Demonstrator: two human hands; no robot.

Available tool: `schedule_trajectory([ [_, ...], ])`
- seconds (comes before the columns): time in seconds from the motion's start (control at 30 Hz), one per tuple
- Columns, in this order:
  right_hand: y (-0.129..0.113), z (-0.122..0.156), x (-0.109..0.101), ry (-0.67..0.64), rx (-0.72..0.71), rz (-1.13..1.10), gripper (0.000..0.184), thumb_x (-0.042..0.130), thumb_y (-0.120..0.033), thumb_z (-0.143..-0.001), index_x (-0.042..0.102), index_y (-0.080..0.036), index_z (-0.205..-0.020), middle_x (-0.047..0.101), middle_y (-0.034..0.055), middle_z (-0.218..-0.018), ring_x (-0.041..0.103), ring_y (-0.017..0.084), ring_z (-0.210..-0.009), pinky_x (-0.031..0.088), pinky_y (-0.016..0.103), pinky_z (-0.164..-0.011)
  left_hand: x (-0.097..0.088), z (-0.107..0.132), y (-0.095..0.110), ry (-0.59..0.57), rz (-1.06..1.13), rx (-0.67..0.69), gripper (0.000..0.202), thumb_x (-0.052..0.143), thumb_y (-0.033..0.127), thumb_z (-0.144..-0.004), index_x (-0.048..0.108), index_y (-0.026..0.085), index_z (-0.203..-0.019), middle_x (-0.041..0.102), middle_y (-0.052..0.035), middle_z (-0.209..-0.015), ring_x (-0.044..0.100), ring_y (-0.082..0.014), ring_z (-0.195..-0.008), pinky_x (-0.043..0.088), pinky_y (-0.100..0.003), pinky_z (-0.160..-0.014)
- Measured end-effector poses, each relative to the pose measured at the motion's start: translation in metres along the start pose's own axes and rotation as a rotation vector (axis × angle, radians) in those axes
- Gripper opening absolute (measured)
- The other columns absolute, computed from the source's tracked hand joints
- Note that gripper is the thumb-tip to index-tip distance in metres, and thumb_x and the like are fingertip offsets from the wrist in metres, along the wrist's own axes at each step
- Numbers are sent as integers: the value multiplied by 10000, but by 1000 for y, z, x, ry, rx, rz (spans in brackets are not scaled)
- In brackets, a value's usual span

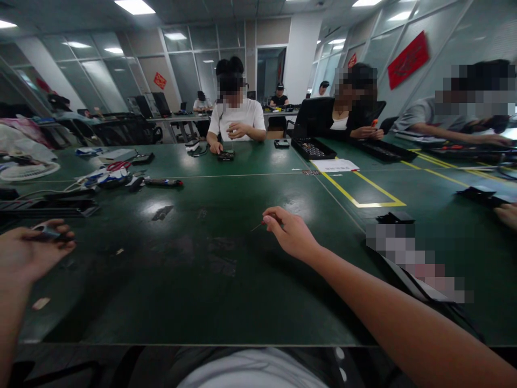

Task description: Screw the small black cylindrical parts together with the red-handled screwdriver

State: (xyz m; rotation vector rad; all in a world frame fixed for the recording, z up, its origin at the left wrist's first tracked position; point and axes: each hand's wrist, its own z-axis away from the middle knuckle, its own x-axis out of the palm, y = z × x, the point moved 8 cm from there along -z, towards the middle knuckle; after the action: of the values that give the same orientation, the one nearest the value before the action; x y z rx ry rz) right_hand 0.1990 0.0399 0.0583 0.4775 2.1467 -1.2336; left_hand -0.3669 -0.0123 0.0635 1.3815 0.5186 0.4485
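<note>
We see a green bench (pixel 181 318) filling most of the frame. Across it, at upper centre, a person in a white shirt (pixel 252 116) bends over a small black device (pixel 226 156).

At the left edge lies a long black trough (pixel 83 209), its inside too dark for us to read. Right of upper centre, a black tray (pixel 332 154) holds many small, pale pieces set close together, too tiny for us to name. Farther right, a second black tray (pixel 390 153) sits in front of a person in a black jacket (pixel 319 116); its contents we cannot make out.

A white sheet (pixel 337 165) lies just beside the first tray's near end. Of our hands, the left (pixel 38 248), at left, is palm up and loosely curled around a dark cylinder (pixel 47 233). The right (pixel 288 229), just right of centre, is closed in a pinch on a thin red-handled screwdriver (pixel 257 227), tip pointing down and left above the bench.

The smallest thing is a pale scrap (pixel 119 251), lower left of centre.
</note>
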Motion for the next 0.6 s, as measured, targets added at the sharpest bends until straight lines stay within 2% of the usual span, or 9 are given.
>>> schedule_trajectory([
  [0.03,1,0,0,-1,5,0,210,478,-346,-1011,634,-220,-1075,708,14,-795,665,176,-737,457,296,-689,18,9,7,8,61,19,210,337,89,-762,521,115,-858,617,36,-727,562,-107,-755,509,-242,-712],
  [0.07,1,0,0,-3,9,4,208,482,-344,-1008,635,-220,-1076,713,16,-800,667,177,-737,459,298,-691,41,17,7,-24,89,-37,217,368,81,-736,538,112,-867,616,30,-735,565,-111,-776,506,-245,-733],
  [0.17,2,0,0,-8,17,24,208,492,-342,-1003,642,-216,-1074,719,22,-805,671,182,-738,463,303,-694,106,37,15,-92,119,-27,245,427,83,-673,560,117,-876,577,6,-709,541,-131,-762,467,-238,-713],
  [0.2,1,0,-1,-6,16,25,211,493,-344,-1003,645,-215,-1072,719,23,-802,672,183,-740,464,303,-693,132,43,17,-179,98,-11,246,454,80,-670,562,119,-887,579,3,-735,534,-135,-771,452,-237,-707],
  [0.33,1,-1,-3,14,14,7,219,504,-349,-998,660,-215,-1075,718,20,-787,683,180,-735,475,298,-691,226,75,12,-409,33,63,256,487,114,-638,585,116,-874,563,-41,-803,524,-166,-793,426,-266,-695],
  [0.47,3,-1,-4,42,26,16,239,515,-337,-989,658,-209,-1131,735,31,-815,687,182,-734,496,308,-699,315,125,6,-727,-9,183,246,511,212,-648,598,159,-871,562,-58,-862,530,-199,-852,426,-301,-724],
  [0.53,3,-1,-7,81,17,20,214,542,-318,-971,659,-212,-1115,751,48,-883,696,192,-781,514,324,-731,348,149,0,-825,-136,286,312,519,193,-622,585,181,-927,571,-47,-904,533,-205,-879,429,-318,-760],
  [0.6,2,0,-9,120,2,2,179,577,-281,-943,658,-222,-1091,760,58,-963,709,204,-864,530,346,-796,367,163,-10,-811,-364,429,359,543,151,-642,562,194,-998,580,-44,-946,531,-209,-893,437,-345,-811],
])
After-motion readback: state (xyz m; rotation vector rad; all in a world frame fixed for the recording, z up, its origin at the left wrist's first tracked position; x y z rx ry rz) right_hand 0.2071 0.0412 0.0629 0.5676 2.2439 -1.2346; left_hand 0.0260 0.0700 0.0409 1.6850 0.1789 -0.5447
